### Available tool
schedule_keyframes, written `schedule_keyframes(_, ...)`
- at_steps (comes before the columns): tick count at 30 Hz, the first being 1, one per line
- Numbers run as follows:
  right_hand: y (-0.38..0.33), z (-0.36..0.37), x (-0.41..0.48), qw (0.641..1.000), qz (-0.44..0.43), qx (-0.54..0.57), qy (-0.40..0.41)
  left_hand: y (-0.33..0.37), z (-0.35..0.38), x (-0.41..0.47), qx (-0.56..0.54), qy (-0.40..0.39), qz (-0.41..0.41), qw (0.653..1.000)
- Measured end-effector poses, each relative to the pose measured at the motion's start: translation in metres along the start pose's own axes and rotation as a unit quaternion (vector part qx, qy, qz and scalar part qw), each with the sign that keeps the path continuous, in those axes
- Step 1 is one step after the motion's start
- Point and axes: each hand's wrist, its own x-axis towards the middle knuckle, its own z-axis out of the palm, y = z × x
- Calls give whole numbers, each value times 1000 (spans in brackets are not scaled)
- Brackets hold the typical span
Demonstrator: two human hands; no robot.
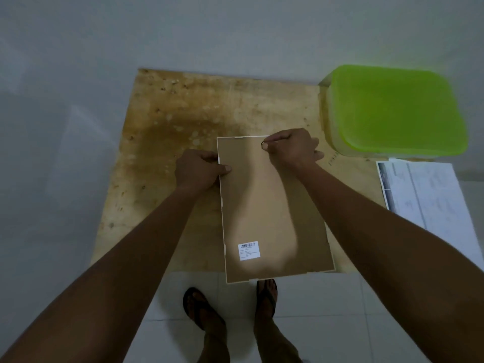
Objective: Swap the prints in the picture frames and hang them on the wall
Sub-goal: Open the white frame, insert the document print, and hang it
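The picture frame [272, 205] lies face down in front of you, its brown backing board up. It sits on the near half of the worktop [170, 121], right of centre, with its long sides running away from you. Its near end sticks out past the worktop's near edge, above your feet. A white barcode label [249, 250] is stuck on the backing near that end.

Your left hand [199, 170] grips the frame's left edge close to the far corner, thumb on the backing and fingers curled under the rim. Your right hand [290, 148] rests over the far right corner. Its thumb and forefinger pinch a small dark tab [262, 143] at the top of the backing, which is too small to make out further.

A container with a bright green lid [398, 108] stands at the worktop's far right corner. Just nearer to you, a stack of printed sheets [429, 195] lies along the right edge, well apart from the frame. The worktop is stained plywood, pushed against a pale wall [209, 35]. Below the near edge, your sandalled feet [201, 307] stand on the white tiled floor [327, 310].
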Motion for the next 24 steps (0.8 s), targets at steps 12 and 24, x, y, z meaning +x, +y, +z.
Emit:
schedule_keyframes(12, 4, -2, -1, 996, -81, -21, -3, -2, 1, 1, -33, -2, -25, 999)
schedule_keyframes(24, 8, 21, -16, 996, 6, 31, 82, 1, 0, 2, -29, -6, -32, 999)
